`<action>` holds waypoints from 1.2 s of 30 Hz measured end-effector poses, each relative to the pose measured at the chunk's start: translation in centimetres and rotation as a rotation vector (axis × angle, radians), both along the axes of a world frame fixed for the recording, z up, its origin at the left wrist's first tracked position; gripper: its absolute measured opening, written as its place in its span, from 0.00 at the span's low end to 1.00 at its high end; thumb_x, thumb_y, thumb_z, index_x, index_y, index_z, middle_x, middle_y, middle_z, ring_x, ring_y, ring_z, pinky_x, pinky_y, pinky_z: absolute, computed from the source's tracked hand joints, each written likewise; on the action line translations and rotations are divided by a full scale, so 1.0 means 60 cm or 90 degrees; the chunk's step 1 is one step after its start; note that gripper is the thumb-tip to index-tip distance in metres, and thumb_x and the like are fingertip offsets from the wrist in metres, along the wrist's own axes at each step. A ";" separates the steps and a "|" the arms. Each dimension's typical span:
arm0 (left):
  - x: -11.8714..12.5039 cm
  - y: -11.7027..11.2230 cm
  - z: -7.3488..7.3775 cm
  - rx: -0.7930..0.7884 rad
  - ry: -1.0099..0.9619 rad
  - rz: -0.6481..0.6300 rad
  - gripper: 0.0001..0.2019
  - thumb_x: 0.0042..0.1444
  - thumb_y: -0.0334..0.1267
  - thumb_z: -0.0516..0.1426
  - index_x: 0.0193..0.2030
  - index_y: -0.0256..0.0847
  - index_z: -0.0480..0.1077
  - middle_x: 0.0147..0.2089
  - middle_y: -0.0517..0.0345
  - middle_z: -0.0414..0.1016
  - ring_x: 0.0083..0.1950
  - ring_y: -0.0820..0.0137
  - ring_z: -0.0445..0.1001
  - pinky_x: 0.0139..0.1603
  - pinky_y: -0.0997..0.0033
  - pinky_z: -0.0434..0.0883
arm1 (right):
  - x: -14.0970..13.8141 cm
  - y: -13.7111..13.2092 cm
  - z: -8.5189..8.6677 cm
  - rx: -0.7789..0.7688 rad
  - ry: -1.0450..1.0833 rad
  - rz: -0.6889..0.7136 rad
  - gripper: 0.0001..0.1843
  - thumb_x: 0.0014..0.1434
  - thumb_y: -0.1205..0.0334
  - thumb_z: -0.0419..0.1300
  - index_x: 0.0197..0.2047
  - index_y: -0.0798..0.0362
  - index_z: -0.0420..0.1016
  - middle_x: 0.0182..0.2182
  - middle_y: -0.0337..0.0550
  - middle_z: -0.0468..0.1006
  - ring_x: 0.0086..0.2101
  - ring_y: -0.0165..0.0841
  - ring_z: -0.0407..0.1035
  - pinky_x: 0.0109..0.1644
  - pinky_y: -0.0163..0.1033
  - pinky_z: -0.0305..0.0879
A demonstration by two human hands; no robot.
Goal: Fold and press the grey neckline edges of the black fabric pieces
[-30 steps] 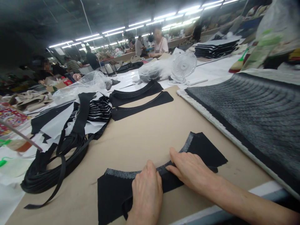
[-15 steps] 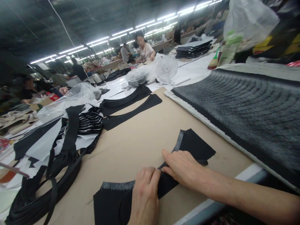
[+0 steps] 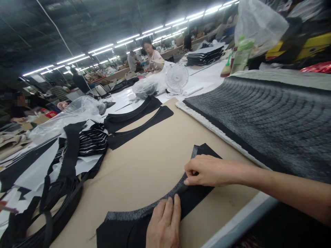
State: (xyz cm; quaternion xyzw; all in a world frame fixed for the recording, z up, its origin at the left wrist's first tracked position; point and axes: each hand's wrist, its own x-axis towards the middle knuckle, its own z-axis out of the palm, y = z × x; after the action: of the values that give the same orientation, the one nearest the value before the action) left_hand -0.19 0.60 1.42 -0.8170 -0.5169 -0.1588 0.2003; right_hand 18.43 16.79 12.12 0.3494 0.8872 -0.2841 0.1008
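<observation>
A curved black fabric piece (image 3: 117, 229) with a speckled grey border (image 3: 139, 210) along its inner curve lies on the tan board in front of me. My left hand (image 3: 165, 222) rests flat on its middle, fingers extended and their tips at the grey border. Further right, my right hand (image 3: 204, 170) is closed, thumb and forefinger pinching at the curved edge near the right end. The hand covers part of that edge. A thin dark line curves across the fabric beside my left hand.
Two curved black pieces (image 3: 141, 126) lie further up the tan board (image 3: 144, 165). Black strips (image 3: 69, 203) heap at the left. A large sheet of dark speckled material (image 3: 258, 113) sits at the right. Behind stand a small fan (image 3: 177, 77), bottles (image 3: 241, 55) and a co-worker (image 3: 154, 58).
My right hand has moved up and right along the curved edge, its fingers now curled in a pinch. My left hand has flattened, and more of the grey border shows between the hands.
</observation>
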 end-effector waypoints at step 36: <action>0.014 0.002 -0.001 -0.022 0.074 0.075 0.24 0.58 0.25 0.51 0.61 0.43 0.65 0.43 0.53 0.70 0.44 0.66 0.68 0.46 0.67 0.69 | -0.027 -0.008 0.004 0.124 -0.109 0.005 0.10 0.60 0.64 0.59 0.33 0.59 0.80 0.30 0.53 0.80 0.36 0.43 0.76 0.32 0.37 0.61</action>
State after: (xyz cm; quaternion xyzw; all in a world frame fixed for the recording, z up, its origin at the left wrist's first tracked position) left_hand 0.65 0.72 1.33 -0.7963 -0.5542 -0.0899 0.2252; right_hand 16.83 16.28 12.35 0.3767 0.9002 -0.1651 0.1427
